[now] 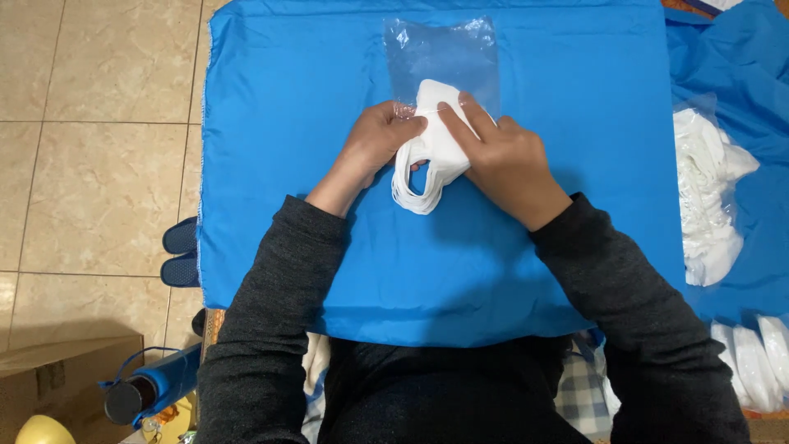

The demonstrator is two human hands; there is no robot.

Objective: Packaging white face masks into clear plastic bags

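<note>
Blue cloth (329,247); hands hide part of white masks (434,140) entering clear bag (444,57).

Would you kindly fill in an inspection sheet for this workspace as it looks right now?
Surface: blue cloth spread flat over the work area.
Job's things: stack of white masks partly inside a clear plastic bag; ear loops hang out at the near end.
Clutter: pile of white masks on the right, more at the lower right.
Hands: left hand holds the bag's opening; right hand presses on the stack.
Cables: nothing seen.
Surroundings: tiled floor, blue slippers, cardboard box, blue bottle.
</note>
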